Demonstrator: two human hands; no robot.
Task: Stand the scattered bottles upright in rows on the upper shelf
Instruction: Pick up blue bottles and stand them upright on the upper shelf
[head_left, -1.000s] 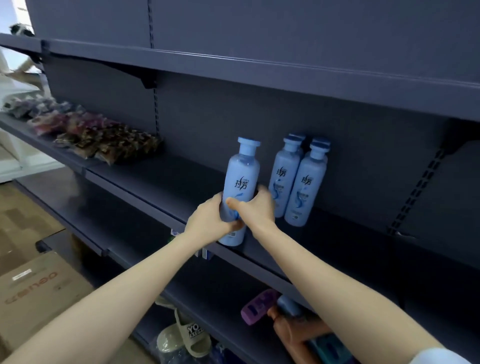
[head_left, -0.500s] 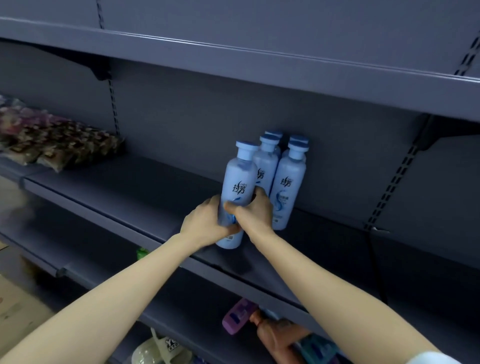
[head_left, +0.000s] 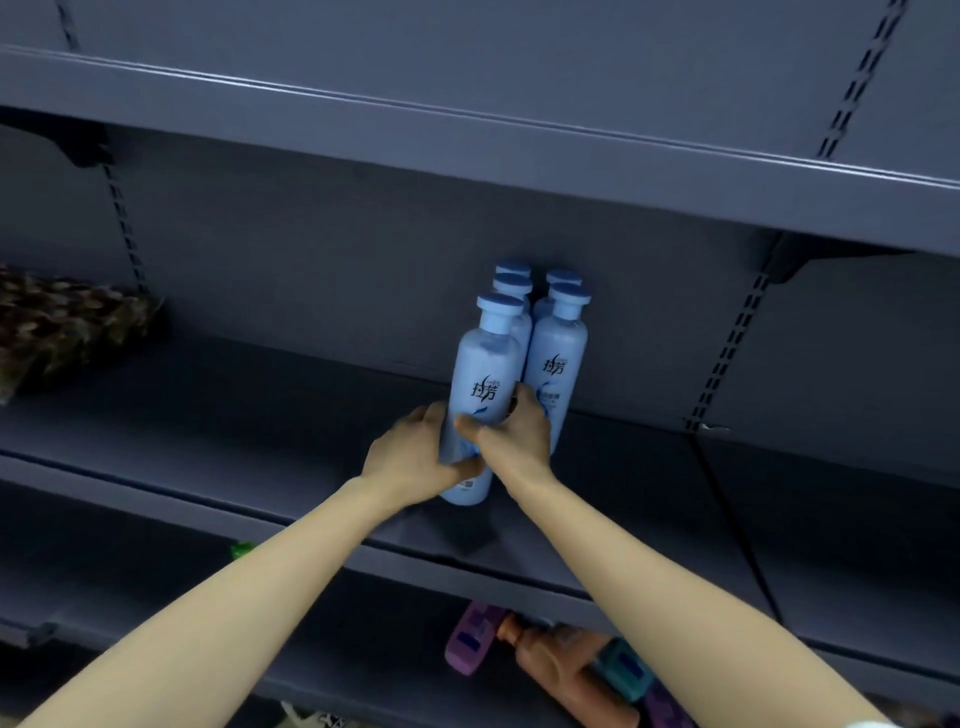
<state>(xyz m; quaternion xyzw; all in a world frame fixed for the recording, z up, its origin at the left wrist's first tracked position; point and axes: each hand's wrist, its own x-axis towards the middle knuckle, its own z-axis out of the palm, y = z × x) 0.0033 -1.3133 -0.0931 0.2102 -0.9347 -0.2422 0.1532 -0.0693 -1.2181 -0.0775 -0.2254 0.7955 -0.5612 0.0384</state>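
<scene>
Pale-blue bottle (head_left: 483, 384), upright at the shelf (head_left: 260, 415), is gripped low by the left hand (head_left: 410, 457) and right hand (head_left: 511, 436), fingers (head_left: 432, 415) curled round it, four like bottles (head_left: 558, 374) just behind them.

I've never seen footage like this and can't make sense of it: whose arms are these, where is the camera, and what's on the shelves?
There is no machine here. These are a person's two bare arms, filmed by a wide-angle camera worn on their head and looking forward and down, which is why the arms come in from the bottom edge. The left hand and right hand both grip one pale blue bottle, held upright at the front of a dark shelf. Four matching bottles stand upright behind and beside it, in two short rows. At the far left of the same shelf lies a pile of brown packets. On the shelf below, a purple bottle and a brown bottle lie on their sides.
</scene>
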